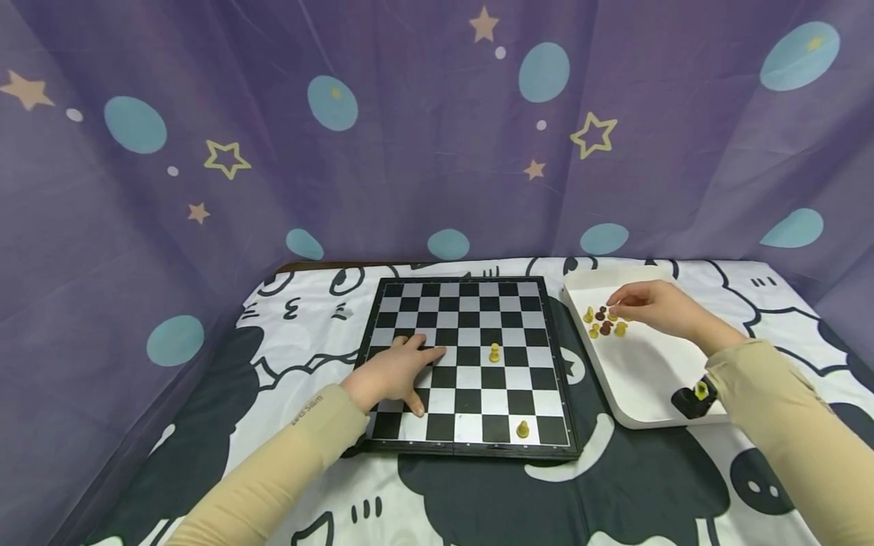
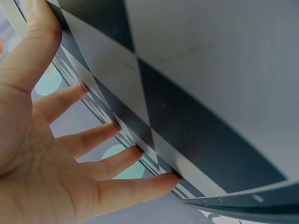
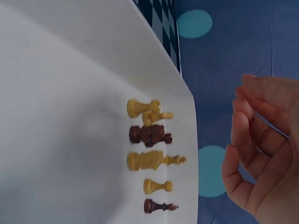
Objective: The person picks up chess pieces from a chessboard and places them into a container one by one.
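Observation:
My left hand [image 1: 391,371] has its fingers spread, with the fingertips [image 2: 133,154] touching the left part of a black-and-white chessboard [image 1: 468,379]. On the board stand a yellow pawn [image 1: 495,353] right of that hand and a second yellow chess piece [image 1: 523,429] near the front edge. Over a white tray [image 1: 642,413] hovers my right hand [image 1: 652,307], fingers loosely bent. In the right wrist view nothing shows between its fingers. Several yellow and brown chess pieces, among them a yellow rook [image 3: 158,186] and a brown bishop [image 3: 160,206], stand in the tray below it.
The board and tray stand side by side on a cloth [image 1: 492,500] with black-and-white cartoon animals. A purple curtain [image 1: 410,174] with stars and blue ovals hangs behind. A dark wrist device [image 1: 693,400] sits at the right sleeve, over the tray's near edge.

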A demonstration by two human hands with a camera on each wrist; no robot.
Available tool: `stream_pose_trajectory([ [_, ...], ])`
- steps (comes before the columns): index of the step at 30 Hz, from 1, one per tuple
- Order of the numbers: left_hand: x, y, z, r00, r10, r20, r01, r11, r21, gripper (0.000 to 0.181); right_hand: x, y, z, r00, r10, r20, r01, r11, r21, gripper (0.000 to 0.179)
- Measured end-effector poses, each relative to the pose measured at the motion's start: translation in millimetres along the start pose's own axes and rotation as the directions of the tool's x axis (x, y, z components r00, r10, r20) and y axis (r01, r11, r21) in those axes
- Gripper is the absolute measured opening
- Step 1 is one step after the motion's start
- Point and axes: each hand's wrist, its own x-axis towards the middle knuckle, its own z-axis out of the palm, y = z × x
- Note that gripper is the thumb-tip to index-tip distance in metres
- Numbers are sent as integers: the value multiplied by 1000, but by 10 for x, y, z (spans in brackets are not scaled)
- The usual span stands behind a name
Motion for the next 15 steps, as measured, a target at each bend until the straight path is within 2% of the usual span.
stream_pose_trajectory([
  [8,5,-10,7,1000,10,-3,-10,1000,-4,101,-6,-229,100,996,-73,54,68,993,96,15],
  [15,14,-13,6,1000,12,-4,-12,1000,-8,101,-29,-399,241,991,-114,76,112,993,35,14],
])
